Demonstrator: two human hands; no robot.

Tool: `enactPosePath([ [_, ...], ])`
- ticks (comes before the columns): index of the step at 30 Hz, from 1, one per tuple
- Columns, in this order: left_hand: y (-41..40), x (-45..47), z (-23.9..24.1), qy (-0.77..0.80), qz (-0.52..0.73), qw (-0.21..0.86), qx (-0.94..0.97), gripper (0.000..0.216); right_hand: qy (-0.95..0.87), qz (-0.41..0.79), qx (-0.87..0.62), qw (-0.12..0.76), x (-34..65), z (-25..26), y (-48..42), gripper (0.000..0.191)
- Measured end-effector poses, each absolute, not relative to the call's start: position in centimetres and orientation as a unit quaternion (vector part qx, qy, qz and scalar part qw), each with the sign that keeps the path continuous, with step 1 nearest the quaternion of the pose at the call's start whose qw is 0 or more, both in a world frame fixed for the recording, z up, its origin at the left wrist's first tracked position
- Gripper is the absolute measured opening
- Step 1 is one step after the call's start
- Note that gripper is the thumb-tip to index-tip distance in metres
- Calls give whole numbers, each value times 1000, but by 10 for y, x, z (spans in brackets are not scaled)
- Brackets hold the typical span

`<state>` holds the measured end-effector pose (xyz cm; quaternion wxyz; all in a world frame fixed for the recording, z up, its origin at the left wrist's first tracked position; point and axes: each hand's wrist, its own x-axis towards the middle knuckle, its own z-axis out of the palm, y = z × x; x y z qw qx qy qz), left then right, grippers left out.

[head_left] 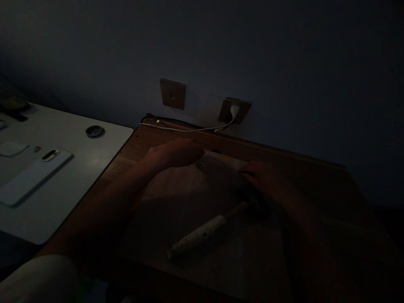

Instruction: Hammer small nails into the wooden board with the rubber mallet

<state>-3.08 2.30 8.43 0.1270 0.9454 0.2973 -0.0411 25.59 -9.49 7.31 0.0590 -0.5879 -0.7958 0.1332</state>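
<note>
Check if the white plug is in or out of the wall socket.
In: the white plug sits against the wall socket, covering part of its plate, with a pale cable trailing away.

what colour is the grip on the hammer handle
The grip looks off-white with dark marks; the head view, the only one, shows it dimly.

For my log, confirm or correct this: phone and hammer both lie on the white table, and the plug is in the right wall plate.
Wrong on the hammer: the head view shows it on the wooden board. The phone is on the white table and the plug in the right wall plate.
</note>
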Motion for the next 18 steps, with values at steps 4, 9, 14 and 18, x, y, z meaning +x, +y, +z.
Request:
enactPosePath([
  [4, 20, -28, 88, 313, -65, 108, 941, 22, -798, 118, -589, 52, 256, 72, -96, 28],
  [9, 19, -27, 92, 309, -60, 81, 946, 18, -803, 119, -582, 55, 257, 72, -97, 31],
  [14, 14, -27, 99, 288, -61, 107, 950, 17, -808, 105, -570, 103, 251, 79, -99, 28],
  [18, 5, -21, 102, 241, -58, 154, 956, 10, -819, 127, -548, 115, 233, 84, -105, 27],
])
